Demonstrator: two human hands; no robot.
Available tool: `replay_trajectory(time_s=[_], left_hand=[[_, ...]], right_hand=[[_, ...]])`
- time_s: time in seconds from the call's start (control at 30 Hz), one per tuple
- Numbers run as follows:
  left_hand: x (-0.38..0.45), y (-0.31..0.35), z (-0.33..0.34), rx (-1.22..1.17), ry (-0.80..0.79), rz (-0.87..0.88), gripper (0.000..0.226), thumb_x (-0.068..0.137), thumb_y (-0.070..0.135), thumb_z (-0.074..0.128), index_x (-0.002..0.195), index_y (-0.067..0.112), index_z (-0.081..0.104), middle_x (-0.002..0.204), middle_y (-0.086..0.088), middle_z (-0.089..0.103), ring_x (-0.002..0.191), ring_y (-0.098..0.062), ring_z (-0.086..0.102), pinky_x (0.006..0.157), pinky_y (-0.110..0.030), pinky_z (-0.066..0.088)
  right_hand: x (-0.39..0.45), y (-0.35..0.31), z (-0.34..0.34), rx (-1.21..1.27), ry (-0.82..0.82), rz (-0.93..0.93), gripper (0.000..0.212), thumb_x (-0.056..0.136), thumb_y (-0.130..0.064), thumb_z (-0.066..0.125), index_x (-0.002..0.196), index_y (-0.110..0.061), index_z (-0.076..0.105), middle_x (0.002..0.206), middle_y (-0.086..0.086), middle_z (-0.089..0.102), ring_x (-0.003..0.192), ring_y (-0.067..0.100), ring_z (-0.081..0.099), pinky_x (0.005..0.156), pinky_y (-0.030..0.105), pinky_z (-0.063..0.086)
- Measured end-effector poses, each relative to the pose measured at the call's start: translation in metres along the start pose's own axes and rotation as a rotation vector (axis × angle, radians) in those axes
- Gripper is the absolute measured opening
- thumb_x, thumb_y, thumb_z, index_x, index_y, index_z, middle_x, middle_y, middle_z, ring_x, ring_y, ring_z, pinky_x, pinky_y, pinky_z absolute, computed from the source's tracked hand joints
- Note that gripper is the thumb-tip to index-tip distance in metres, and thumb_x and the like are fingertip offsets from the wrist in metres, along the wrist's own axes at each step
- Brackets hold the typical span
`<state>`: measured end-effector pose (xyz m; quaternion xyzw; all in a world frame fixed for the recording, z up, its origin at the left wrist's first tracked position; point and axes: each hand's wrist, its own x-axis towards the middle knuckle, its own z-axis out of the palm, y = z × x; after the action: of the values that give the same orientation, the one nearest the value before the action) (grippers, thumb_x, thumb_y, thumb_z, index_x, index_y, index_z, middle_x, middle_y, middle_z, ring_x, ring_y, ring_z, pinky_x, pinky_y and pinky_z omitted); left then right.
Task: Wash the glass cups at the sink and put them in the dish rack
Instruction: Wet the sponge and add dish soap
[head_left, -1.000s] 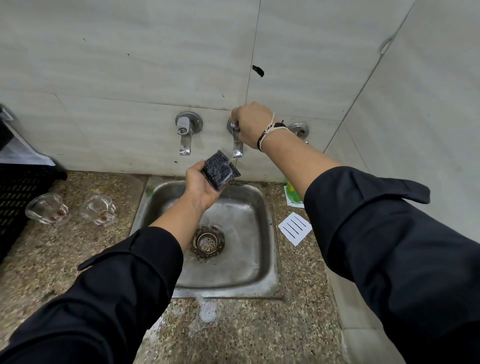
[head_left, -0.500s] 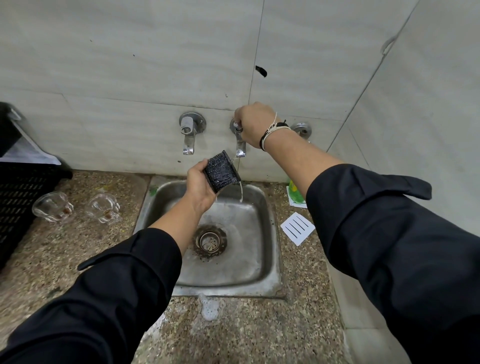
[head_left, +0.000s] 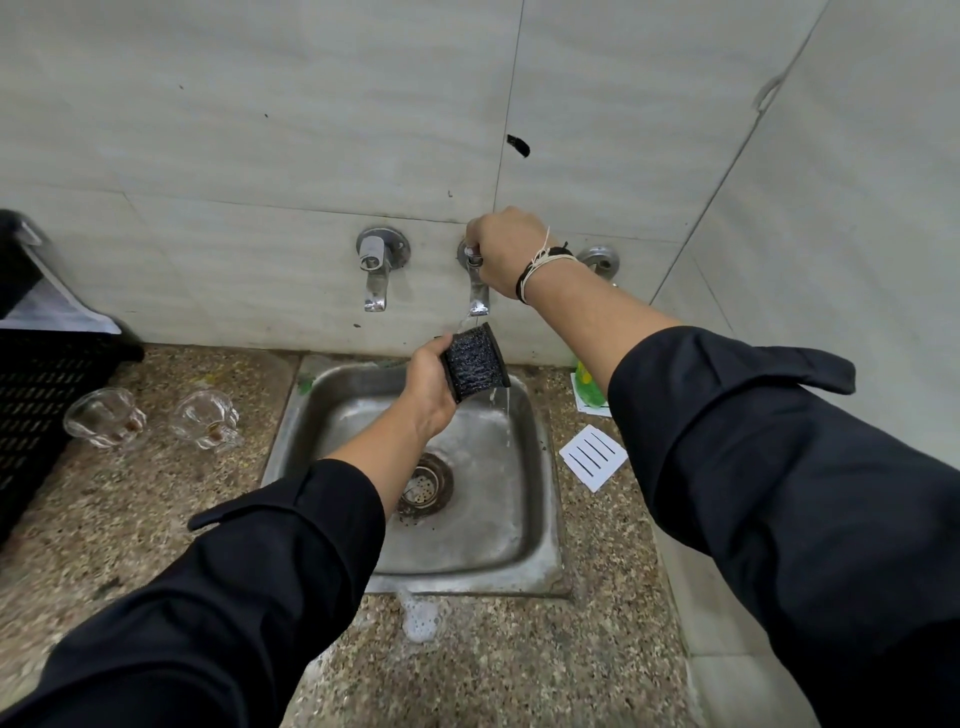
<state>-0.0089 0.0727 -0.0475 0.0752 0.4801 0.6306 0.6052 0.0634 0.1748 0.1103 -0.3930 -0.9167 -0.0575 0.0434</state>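
Observation:
My left hand (head_left: 428, 387) grips a black scrub pad (head_left: 475, 361) over the steel sink (head_left: 545, 467), right under the spout of the right tap (head_left: 478, 299). Water runs from that spout over the pad and falls into the basin. My right hand (head_left: 506, 249) is curled round the tap's handle at the wall. Two glass cups (head_left: 104, 418) (head_left: 208, 418) stand on the speckled counter left of the sink, apart from both hands. The black dish rack (head_left: 36, 395) sits at the far left edge.
A second tap (head_left: 376, 270) juts from the tiled wall left of the running one. A white slotted soap dish (head_left: 592, 457) and a green-and-white packet (head_left: 587, 387) lie right of the sink. Foam (head_left: 421, 621) sits on the counter in front of the basin. A side wall closes the right.
Water has started flowing from the right tap. My left hand has raised the scrub pad up and right into the stream. My right hand has stayed on the tap handle.

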Motion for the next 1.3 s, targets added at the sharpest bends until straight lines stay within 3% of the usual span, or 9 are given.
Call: replay_trajectory(time_s=[0.3, 0.43, 0.6, 0.73, 0.8, 0.87, 1.0, 1.2, 1.3], left_hand=[[-0.015, 0.007, 0.016, -0.173, -0.037, -0.035, 0.073, 0.103, 0.062, 0.037, 0.134, 0.002, 0.062, 0.128, -0.021, 0.069, 0.121, -0.038, 0.066, 0.108, -0.052, 0.051], [-0.024, 0.018, 0.016, -0.187, -0.038, 0.003, 0.073, 0.101, 0.068, 0.034, 0.122, 0.006, 0.067, 0.121, -0.018, 0.073, 0.109, -0.033, 0.071, 0.093, -0.043, 0.058], [-0.029, 0.028, 0.015, -0.199, -0.040, 0.023, 0.077, 0.100, 0.070, 0.034, 0.128, 0.006, 0.065, 0.126, -0.020, 0.071, 0.120, -0.034, 0.067, 0.100, -0.044, 0.053], [-0.026, 0.027, 0.017, -0.222, -0.054, 0.015, 0.085, 0.097, 0.073, 0.036, 0.136, 0.002, 0.061, 0.134, -0.022, 0.066, 0.127, -0.039, 0.062, 0.110, -0.049, 0.048], [-0.024, 0.024, 0.018, -0.213, -0.059, 0.001, 0.083, 0.097, 0.073, 0.038, 0.136, 0.003, 0.061, 0.132, -0.022, 0.068, 0.125, -0.038, 0.064, 0.109, -0.050, 0.049], [-0.023, 0.023, 0.017, -0.203, -0.062, -0.003, 0.082, 0.098, 0.072, 0.037, 0.135, 0.003, 0.061, 0.128, -0.022, 0.069, 0.121, -0.038, 0.066, 0.108, -0.051, 0.050], [-0.024, 0.022, 0.012, -0.190, -0.079, -0.010, 0.082, 0.098, 0.070, 0.039, 0.139, 0.002, 0.058, 0.129, -0.022, 0.069, 0.121, -0.038, 0.067, 0.108, -0.050, 0.050], [-0.026, 0.018, 0.004, -0.179, -0.068, -0.023, 0.079, 0.099, 0.068, 0.041, 0.140, 0.002, 0.058, 0.133, -0.022, 0.067, 0.124, -0.038, 0.065, 0.105, -0.048, 0.053], [-0.026, 0.017, 0.001, -0.173, -0.074, -0.031, 0.078, 0.100, 0.066, 0.039, 0.136, 0.000, 0.059, 0.133, -0.023, 0.067, 0.124, -0.039, 0.065, 0.104, -0.048, 0.053]], right_hand=[[-0.009, -0.024, -0.018, -0.070, -0.052, 0.108, 0.026, 0.094, -0.012, 0.052, 0.117, -0.010, 0.063, 0.117, 0.014, 0.064, 0.105, 0.034, 0.064, 0.074, 0.034, 0.045], [-0.016, -0.060, -0.012, -0.009, -0.030, 0.238, 0.028, 0.095, -0.007, 0.049, 0.116, -0.012, 0.067, 0.117, 0.008, 0.069, 0.107, 0.027, 0.067, 0.070, 0.033, 0.046], [-0.017, -0.071, -0.018, 0.230, -0.024, 0.313, 0.019, 0.093, -0.018, 0.053, 0.105, -0.013, 0.067, 0.102, 0.007, 0.070, 0.097, 0.026, 0.066, 0.067, 0.028, 0.043], [-0.046, -0.037, -0.022, 0.787, -0.057, 0.353, 0.016, 0.084, -0.017, 0.055, 0.069, -0.014, 0.059, 0.068, 0.003, 0.058, 0.069, 0.023, 0.056, 0.056, 0.028, 0.042], [-0.071, -0.014, -0.002, 1.024, 0.008, 0.415, 0.014, 0.087, -0.023, 0.058, 0.080, -0.016, 0.068, 0.079, 0.002, 0.068, 0.080, 0.021, 0.063, 0.074, 0.034, 0.053], [-0.101, 0.004, 0.029, 0.976, 0.105, 0.522, 0.025, 0.092, -0.026, 0.059, 0.112, -0.017, 0.071, 0.108, 0.002, 0.072, 0.103, 0.019, 0.065, 0.093, 0.032, 0.049], [-0.144, 0.046, 0.110, 0.911, 0.290, 0.886, 0.035, 0.085, -0.020, 0.064, 0.118, -0.007, 0.063, 0.102, 0.007, 0.072, 0.100, 0.027, 0.066, 0.084, 0.030, 0.046], [-0.137, 0.097, 0.177, 0.771, 0.229, 1.126, 0.077, 0.069, -0.045, 0.085, 0.119, -0.001, 0.046, 0.119, 0.020, 0.059, 0.107, 0.039, 0.059, 0.091, 0.046, 0.050], [-0.122, 0.117, 0.194, 0.855, 0.165, 1.125, 0.077, 0.066, -0.046, 0.087, 0.118, -0.009, 0.044, 0.116, 0.015, 0.063, 0.102, 0.036, 0.063, 0.089, 0.046, 0.052]])
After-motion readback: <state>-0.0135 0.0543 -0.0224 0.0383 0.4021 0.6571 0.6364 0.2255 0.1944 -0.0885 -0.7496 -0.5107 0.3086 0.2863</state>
